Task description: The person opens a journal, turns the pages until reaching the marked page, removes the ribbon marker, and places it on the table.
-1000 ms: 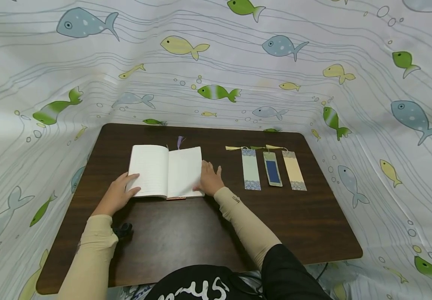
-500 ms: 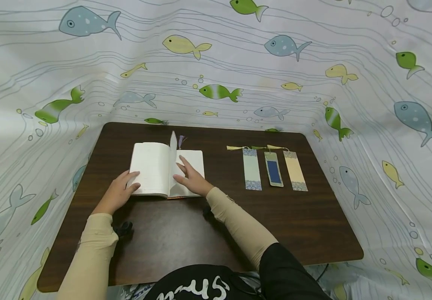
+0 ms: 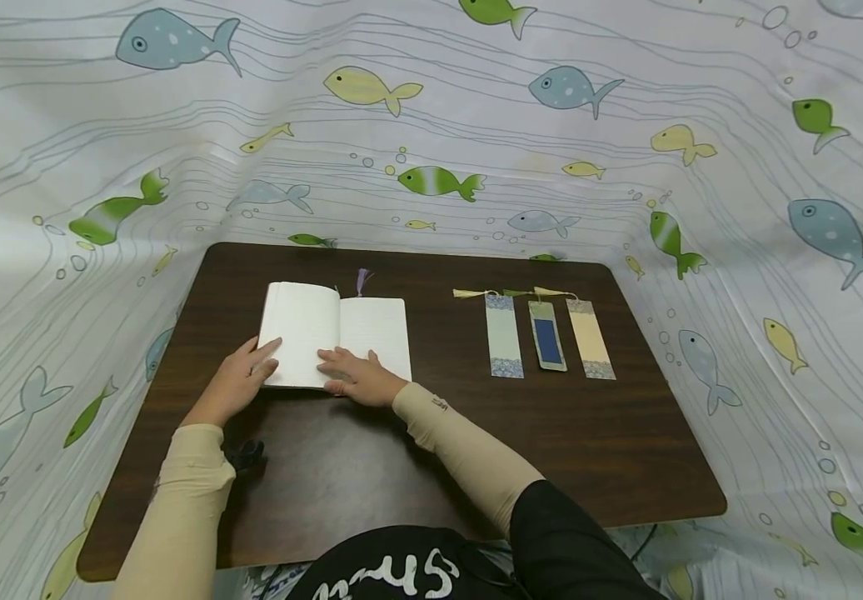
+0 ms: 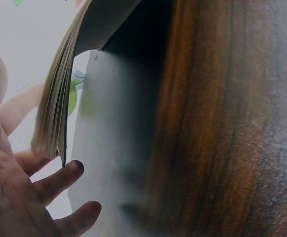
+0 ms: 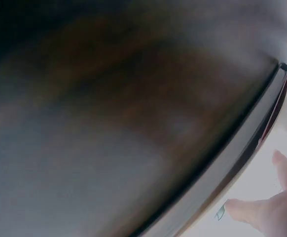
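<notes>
An open notebook [image 3: 302, 317] with pale pages lies left of the table's middle. A purple tassel [image 3: 361, 282] pokes out past its top edge. My left hand [image 3: 231, 382] holds the notebook's left side, thumb over the page; in the left wrist view the fingers [image 4: 59, 182] lie around the thick block of pages [image 4: 57, 98]. Near the centre fold, at the bottom of the pages, my right hand [image 3: 364, 377] rests with its fingers extended across the paper. The right wrist view catches only part of that hand, beside the notebook's edge [image 5: 232, 163].
To the right lie three tasselled bookmarks: a pale green one [image 3: 504, 335], one with a dark blue panel [image 3: 548, 337] and a cream one [image 3: 591, 340]. They sit on a dark brown wooden table [image 3: 439, 467]. Fish-patterned cloth [image 3: 476, 133] surrounds the table.
My right hand has moved left from the notebook's right edge to the centre fold, turning a leaf over to the left side. My left hand has stayed in place.
</notes>
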The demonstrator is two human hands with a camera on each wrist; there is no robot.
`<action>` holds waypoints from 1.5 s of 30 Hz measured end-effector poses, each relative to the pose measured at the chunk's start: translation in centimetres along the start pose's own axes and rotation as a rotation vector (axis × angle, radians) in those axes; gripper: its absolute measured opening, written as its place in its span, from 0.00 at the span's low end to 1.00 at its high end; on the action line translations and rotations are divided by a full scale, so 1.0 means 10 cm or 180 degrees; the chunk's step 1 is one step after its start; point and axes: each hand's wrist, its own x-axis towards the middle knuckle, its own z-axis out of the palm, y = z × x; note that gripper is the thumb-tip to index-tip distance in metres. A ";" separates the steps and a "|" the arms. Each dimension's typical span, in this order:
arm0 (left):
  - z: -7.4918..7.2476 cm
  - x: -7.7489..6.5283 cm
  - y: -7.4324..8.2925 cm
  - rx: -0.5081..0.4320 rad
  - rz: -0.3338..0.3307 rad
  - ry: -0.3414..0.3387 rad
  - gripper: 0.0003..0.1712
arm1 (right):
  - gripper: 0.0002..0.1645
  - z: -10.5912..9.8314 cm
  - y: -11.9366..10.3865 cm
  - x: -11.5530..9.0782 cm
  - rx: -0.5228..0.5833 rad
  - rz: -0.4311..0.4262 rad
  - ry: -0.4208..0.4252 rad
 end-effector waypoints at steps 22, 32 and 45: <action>0.06 -0.01 -0.05 0.0374 0.0101 0.0084 0.36 | 0.56 -0.30 0.70 -0.34 -0.1294 0.1039 -0.0125; 0.06 -0.01 -0.03 0.0330 0.0067 0.0020 0.37 | 0.48 -0.29 0.61 -0.32 -0.2005 0.0930 0.0389; 0.05 0.00 -0.03 0.0298 0.0029 0.0013 0.37 | 0.70 -0.22 0.52 -0.23 -0.0119 0.0794 0.1234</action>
